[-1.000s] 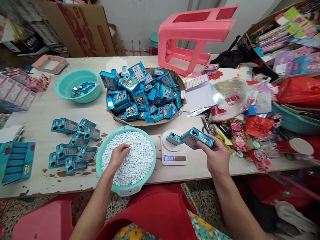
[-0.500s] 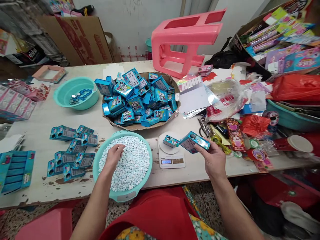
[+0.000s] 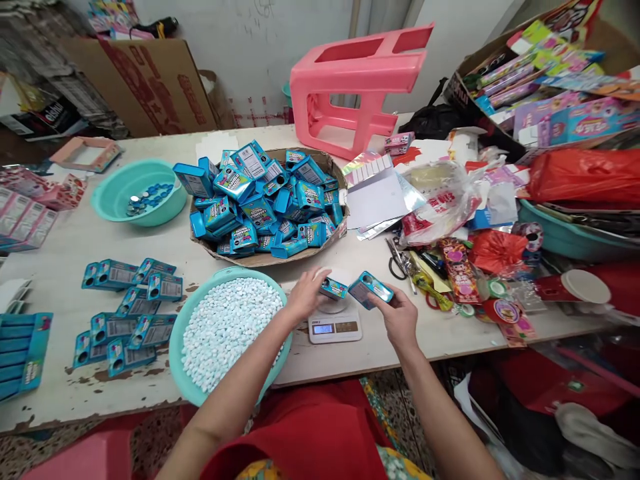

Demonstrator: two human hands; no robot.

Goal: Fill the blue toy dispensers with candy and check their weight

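My right hand [image 3: 403, 317] grips a blue candy box [image 3: 369, 291] by its near end, tilted, with a round opening at its top. Just left of it, a second blue candy box [image 3: 334, 289] lies on the plate of a small digital kitchen scale [image 3: 335, 328], whose display is lit. My left hand [image 3: 306, 295] is at the left end of that box, fingers bent together beside its round hole; whatever they may hold is hidden. Under my left forearm stands a turquoise basin [image 3: 176, 350] full of small pale blue and white candies [image 3: 230, 327].
Several blue boxes [image 3: 133, 303] lie on the left of the table. Behind, a cardboard tray [image 3: 225, 259] is heaped with more. A turquoise bowl [image 3: 107, 193] holds blue discs. A pink stool [image 3: 300, 87] lies sideways behind. Scissors [image 3: 397, 263] and plastic bags [image 3: 443, 200] clutter the right.
My left hand has moved right, from the candies in the basin to the box on the scale. My right hand keeps its box, now closer to the scale. The view has shifted slightly.
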